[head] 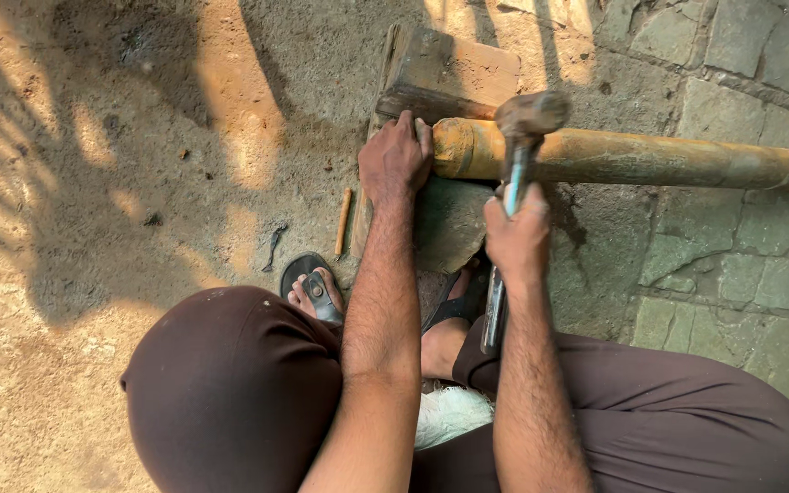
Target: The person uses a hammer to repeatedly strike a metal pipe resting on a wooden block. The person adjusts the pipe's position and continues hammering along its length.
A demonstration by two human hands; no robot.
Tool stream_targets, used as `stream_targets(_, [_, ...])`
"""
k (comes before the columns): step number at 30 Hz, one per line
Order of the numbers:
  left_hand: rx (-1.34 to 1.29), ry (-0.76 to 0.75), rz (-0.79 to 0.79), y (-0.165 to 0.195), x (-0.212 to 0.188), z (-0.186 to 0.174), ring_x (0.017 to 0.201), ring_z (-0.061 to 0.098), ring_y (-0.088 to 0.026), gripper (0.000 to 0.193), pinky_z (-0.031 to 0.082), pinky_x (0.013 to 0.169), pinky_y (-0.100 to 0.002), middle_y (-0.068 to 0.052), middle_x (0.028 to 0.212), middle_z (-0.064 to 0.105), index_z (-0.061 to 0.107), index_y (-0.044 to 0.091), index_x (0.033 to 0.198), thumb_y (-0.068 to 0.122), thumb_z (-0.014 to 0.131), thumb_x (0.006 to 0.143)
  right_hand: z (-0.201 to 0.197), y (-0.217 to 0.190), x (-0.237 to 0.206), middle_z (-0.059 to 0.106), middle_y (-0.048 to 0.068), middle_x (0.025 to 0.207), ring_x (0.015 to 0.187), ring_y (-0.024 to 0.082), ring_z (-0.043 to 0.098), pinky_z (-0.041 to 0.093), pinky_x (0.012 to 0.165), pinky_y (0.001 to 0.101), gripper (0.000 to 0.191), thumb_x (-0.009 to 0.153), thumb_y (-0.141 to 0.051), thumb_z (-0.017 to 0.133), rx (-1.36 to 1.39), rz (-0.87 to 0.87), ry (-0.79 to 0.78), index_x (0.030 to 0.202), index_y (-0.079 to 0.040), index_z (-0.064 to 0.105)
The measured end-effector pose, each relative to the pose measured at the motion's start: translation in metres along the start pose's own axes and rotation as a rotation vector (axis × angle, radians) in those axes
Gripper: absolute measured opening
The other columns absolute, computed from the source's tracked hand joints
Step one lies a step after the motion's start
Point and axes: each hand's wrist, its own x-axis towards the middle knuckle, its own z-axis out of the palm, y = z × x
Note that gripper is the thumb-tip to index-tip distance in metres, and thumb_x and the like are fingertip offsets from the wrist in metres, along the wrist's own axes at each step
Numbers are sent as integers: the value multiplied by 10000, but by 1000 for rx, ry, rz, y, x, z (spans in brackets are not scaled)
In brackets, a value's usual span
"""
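Between the hands, a hammer [518, 155] is gripped by the right hand [518, 239], its head raised over the near end of a bamboo pole [632, 157]. That end is clasped by the left hand [395, 160] against a wooden block [454, 68]. A glancing blow risks struck fingers. The pole's long axis runs rightward, away from the left hand.

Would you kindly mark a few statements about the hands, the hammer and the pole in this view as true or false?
1. The right hand grips a hammer. True.
2. The left hand rests on the end of the yellowish pole. True.
3. The pole stands upright. False: it lies across a wooden block.
4. The person is barefoot. False: a dark sandal is on the foot.
5. The hammer head is near the pole's end. True.
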Motion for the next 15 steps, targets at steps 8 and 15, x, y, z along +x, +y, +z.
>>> stream_targets(8, [23,-38,-12,3,0,-4,924,713,-277,438,575,769,-457,-126,971,711,617,117,1147,460,362,1046,1,6,-5,678,81,783,652,207,647,514,573,387,178,875,-215,696,-93,-58,6,990,-91,638])
stream_targets(15, [-1,3,-15,-2,0,4,937,721,-263,418,573,821,-443,-105,978,728,642,123,1114,444,380,1065,-8,-13,-3,664,47,768,628,159,653,546,540,348,219,926,-225,692,83,-56,17,1018,-47,604])
